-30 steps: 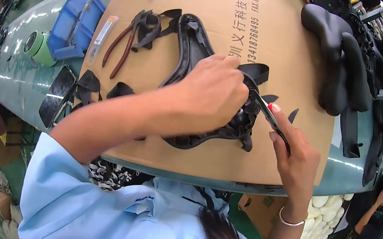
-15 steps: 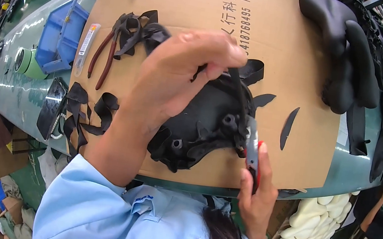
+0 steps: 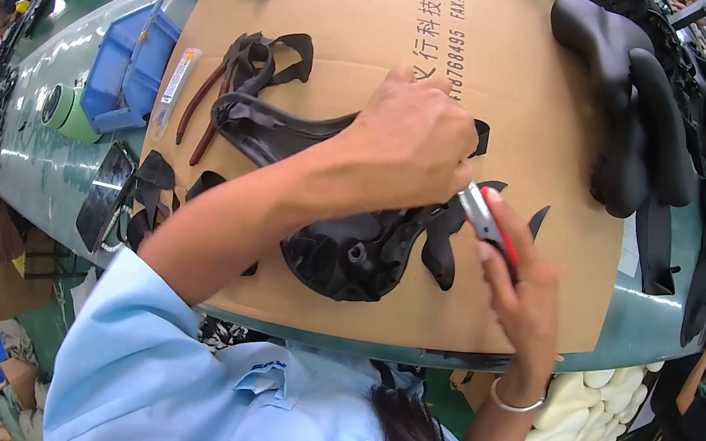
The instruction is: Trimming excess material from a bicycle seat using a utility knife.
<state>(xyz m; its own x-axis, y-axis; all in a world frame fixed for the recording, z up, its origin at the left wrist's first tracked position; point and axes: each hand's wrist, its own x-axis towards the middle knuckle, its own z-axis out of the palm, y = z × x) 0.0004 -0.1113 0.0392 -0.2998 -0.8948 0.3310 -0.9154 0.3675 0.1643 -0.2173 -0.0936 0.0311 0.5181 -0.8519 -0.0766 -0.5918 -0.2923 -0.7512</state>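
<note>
A black bicycle saddle lies underside up before me, its narrow nose toward the left and loose cover edges along its right side. Above it my left hand is closed in a fist on the black cover strip, which the knuckles mostly hide. My right hand grips a red and grey utility knife, its front end close against the left fist. A dark flap hangs by the saddle's right edge, below the knife.
Cardboard covers the table. To the left are red-handled pliers, black offcuts, a blue bin, a green roll and a phone. Black saddles are piled at the far right; cream pads lie below the table edge.
The saddle has turned, its nose swinging nearer and left. My left hand has lowered and moved right with its knuckles up; the knife has risen and tilted toward it.
</note>
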